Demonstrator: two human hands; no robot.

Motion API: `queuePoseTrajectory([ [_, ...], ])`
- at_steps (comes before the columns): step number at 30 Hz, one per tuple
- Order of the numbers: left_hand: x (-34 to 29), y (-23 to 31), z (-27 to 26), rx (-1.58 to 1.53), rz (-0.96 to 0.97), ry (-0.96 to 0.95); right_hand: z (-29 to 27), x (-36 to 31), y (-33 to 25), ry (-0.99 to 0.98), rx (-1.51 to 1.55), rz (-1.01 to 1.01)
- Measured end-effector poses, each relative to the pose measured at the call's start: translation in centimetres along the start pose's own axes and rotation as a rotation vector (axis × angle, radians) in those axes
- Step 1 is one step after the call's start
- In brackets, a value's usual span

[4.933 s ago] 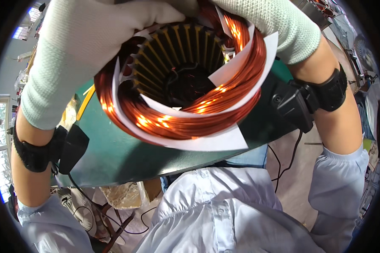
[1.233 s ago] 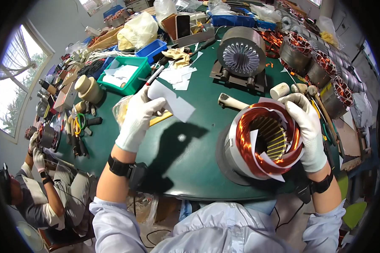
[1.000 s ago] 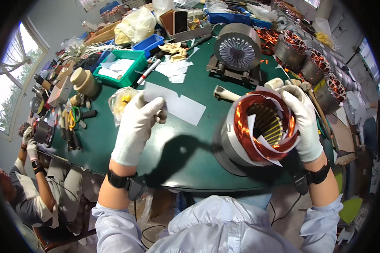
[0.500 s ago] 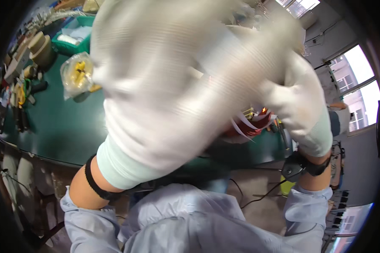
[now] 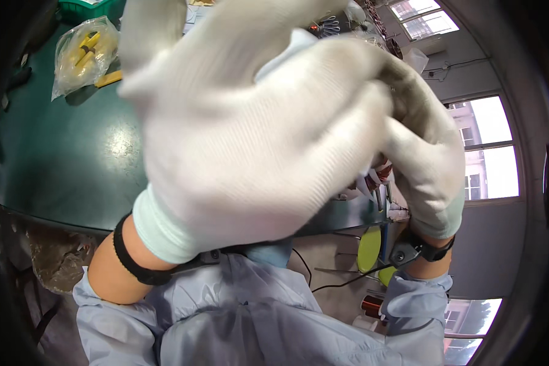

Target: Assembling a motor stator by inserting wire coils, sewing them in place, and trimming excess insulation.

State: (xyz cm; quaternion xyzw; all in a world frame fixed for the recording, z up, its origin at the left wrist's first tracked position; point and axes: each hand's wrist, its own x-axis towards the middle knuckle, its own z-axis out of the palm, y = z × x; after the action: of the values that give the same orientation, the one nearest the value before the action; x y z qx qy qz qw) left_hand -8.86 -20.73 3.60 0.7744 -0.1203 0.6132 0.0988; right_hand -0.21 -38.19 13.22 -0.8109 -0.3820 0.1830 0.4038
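Observation:
Both my hands wear white knit gloves with pale green cuffs and are raised together close to the camera. My left hand (image 5: 244,146) fills the middle, its back toward me. Its thumb-side fingers are bent and pressed together beside the right hand, while the other fingers stretch upward, blurred. A pale bluish piece (image 5: 290,52) shows between the left fingers; its kind is unclear. Partly behind the left hand, my right hand (image 5: 430,140) has curled fingers, their tips hidden. Below the hands, a dark red item with white strips (image 5: 372,183) is partly covered.
On the dark green table (image 5: 61,165) lie a clear plastic bag (image 5: 85,55) with yellow pieces and, at the far left, a green basket (image 5: 91,8). A lime-green seat (image 5: 369,249), a copper-coloured spool (image 5: 372,306) and a black cable (image 5: 348,282) are below the table's edge.
The view has shifted, and the plastic bag now sits further up and left. My hands stay together, less blurred, with the right fingers showing more curled.

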Motion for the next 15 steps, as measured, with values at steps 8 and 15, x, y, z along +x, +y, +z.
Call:
queuePoseTrajectory([
  [8,-6.4,2.3,-1.1,-0.603,-0.855,-0.184,-1.0,-4.4,4.4,0.147,-1.029,-0.396],
  [15,-7.9,3.0,0.1,-0.611,-0.814,-0.16,2.2,-5.2,5.5,0.216,-1.208,-0.239],
])
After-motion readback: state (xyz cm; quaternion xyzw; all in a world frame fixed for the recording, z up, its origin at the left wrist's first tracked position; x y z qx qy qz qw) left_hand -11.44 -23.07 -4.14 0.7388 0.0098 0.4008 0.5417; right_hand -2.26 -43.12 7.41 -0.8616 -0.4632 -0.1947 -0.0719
